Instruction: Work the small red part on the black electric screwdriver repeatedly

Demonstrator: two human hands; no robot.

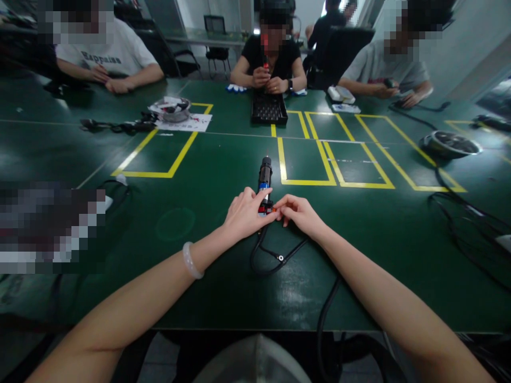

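A dark cylindrical tool body with a blue band (265,173), like the inside of an electric screwdriver, lies on the green table pointing away from me. My left hand (249,213) grips its near end, thumb and fingers closed around it. At that end a small red and orange part (271,210) shows between my hands. My right hand (297,213) pinches at this part from the right with its fingertips; exactly what they hold is too small to tell. A black cable (255,266) loops toward me from the tool, with a ring terminal (281,258) on a short wire.
Yellow tape rectangles (307,182) mark the green table (223,298). Across it, several people sit, one behind a black tray (269,119). A metal bowl (178,113) stands on papers at the left, another bowl (451,149) at the right. Black cables (451,213) run along the right.
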